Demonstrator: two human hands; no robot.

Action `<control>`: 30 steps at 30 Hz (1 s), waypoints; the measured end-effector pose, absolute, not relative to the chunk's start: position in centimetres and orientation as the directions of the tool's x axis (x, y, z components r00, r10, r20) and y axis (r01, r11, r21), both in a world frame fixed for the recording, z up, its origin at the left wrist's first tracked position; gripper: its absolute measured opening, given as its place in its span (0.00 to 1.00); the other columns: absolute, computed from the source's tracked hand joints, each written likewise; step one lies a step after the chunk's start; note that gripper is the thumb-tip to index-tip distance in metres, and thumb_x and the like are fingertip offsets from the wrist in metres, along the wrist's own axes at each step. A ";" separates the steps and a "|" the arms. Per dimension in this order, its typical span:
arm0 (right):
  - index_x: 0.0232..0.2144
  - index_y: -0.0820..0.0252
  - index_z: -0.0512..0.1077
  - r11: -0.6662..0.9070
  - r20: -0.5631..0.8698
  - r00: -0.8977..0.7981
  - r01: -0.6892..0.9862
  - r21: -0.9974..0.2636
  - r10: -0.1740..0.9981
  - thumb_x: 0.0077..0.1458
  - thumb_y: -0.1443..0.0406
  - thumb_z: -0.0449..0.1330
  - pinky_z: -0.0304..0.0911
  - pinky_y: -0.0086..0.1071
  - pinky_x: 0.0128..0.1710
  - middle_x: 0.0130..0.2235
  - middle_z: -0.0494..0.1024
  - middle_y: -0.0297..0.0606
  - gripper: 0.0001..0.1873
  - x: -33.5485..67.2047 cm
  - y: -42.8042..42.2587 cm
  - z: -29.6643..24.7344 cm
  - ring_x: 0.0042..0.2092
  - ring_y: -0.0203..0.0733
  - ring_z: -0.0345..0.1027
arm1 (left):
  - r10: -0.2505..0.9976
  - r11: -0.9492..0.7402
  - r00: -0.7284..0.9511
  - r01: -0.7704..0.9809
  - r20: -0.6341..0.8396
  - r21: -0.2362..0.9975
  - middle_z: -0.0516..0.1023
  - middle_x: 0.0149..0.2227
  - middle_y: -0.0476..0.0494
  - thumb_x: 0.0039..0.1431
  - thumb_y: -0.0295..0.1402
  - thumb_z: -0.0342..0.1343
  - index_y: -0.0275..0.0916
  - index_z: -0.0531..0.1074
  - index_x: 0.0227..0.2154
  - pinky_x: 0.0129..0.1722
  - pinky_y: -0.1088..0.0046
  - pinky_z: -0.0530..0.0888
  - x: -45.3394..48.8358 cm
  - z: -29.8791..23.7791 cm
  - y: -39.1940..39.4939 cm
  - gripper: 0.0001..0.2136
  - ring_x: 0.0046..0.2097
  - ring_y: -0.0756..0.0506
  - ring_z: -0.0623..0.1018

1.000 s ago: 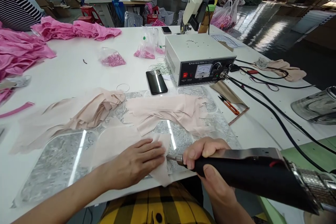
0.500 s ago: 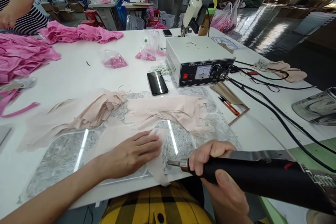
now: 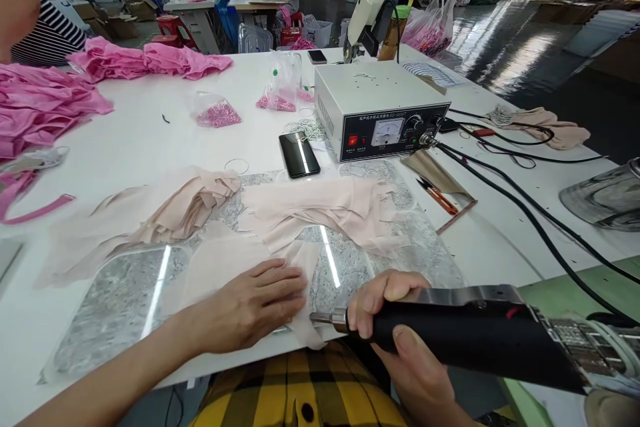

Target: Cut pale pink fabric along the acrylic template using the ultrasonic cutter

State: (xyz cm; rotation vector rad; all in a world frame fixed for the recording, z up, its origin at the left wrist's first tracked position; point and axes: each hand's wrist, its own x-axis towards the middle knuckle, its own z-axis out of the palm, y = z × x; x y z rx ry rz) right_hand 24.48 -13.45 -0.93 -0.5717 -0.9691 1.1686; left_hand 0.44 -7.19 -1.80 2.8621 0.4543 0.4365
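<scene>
Left hand point(image 3: 255, 303): flat, fingers spread, pressing a pale fabric piece point(image 3: 220, 263) onto the clear plate point(image 3: 115, 300) at the near edge of the surface point(image 3: 125, 140). It grips nothing.

Right hand point(image 3: 395, 333): clenched round the black handheld tool point(image 3: 450, 340), thumb underneath. The metal tip point(image 3: 325, 318) points toward nine o'clock, just beside the left fingertips point(image 3: 295, 290) and at the fabric's hanging corner.

Risks, as I judge them:
- Tip and fingertips are very near. A small slip of either hand would bring the tip onto skin.
- The fabric's corner droops over the near edge, unsupported. Worked there, it may pucker or drag off line.
- Thin cloth lies on a slick plate. If the flat palm eases, the piece could slide.
- A black cable point(image 3: 525, 213) runs from the control box point(image 3: 380, 110) at one o'clock toward the tool's end. A snag on the orange snips point(image 3: 440, 199) at two o'clock could jerk the tool.
- The stack of pale pieces point(image 3: 325, 210) at twelve o'clock lies close. A loose edge could stray under the tip.
</scene>
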 end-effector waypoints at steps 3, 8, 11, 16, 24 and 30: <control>0.43 0.52 0.67 0.327 0.329 0.083 -0.485 -0.811 0.941 0.64 0.62 0.57 0.71 0.34 0.33 0.36 0.71 0.32 0.06 24.5 -13.5 -0.7 0.30 0.34 0.68 | 0.335 -0.927 0.905 0.268 0.262 0.260 0.78 0.56 0.38 0.73 0.30 0.51 0.35 0.75 0.52 0.68 0.60 0.63 0.5 -1.7 -7.2 0.12 0.62 0.41 0.73; 0.44 0.52 0.67 0.370 0.356 0.120 -0.449 -0.813 0.927 0.64 0.62 0.57 0.71 0.36 0.34 0.36 0.71 0.32 0.06 24.4 -13.1 -0.9 0.31 0.35 0.67 | 0.344 -0.924 0.901 0.274 0.263 0.268 0.78 0.56 0.38 0.72 0.30 0.51 0.36 0.74 0.54 0.68 0.60 0.64 0.6 -1.5 -7.3 0.12 0.62 0.42 0.74; 0.44 0.52 0.66 0.378 0.372 0.101 -0.423 -0.823 0.923 0.64 0.63 0.57 0.71 0.37 0.35 0.37 0.71 0.33 0.06 24.3 -13.0 -1.1 0.32 0.36 0.68 | 0.349 -0.923 0.900 0.281 0.262 0.262 0.78 0.56 0.38 0.73 0.30 0.51 0.36 0.74 0.53 0.68 0.60 0.63 0.5 -1.5 -7.3 0.12 0.62 0.42 0.73; 0.44 0.52 0.66 0.366 0.368 0.076 -0.400 -0.840 0.927 0.64 0.63 0.57 0.71 0.38 0.35 0.37 0.71 0.34 0.06 24.2 -12.9 -1.1 0.33 0.37 0.68 | 0.353 -0.925 0.893 0.288 0.279 0.248 0.78 0.56 0.40 0.73 0.31 0.50 0.36 0.75 0.52 0.69 0.60 0.62 0.5 -1.9 -7.5 0.12 0.62 0.42 0.74; 0.44 0.52 0.66 0.408 0.434 0.015 -0.368 -0.835 0.901 0.63 0.66 0.58 0.71 0.37 0.34 0.37 0.72 0.34 0.07 24.2 -12.1 -1.8 0.30 0.36 0.69 | 0.349 -0.930 0.891 0.291 0.290 0.226 0.78 0.57 0.40 0.74 0.31 0.49 0.36 0.75 0.52 0.68 0.61 0.62 0.3 -2.2 -7.4 0.12 0.62 0.42 0.73; 0.42 0.54 0.69 0.441 0.420 0.143 -0.392 -0.807 0.896 0.62 0.62 0.59 0.72 0.35 0.30 0.34 0.72 0.33 0.06 24.7 -12.0 -0.3 0.27 0.34 0.68 | 0.398 -0.917 0.857 0.379 0.328 0.124 0.79 0.55 0.38 0.74 0.30 0.48 0.35 0.73 0.54 0.62 0.61 0.70 0.7 -2.7 -7.7 0.13 0.61 0.40 0.74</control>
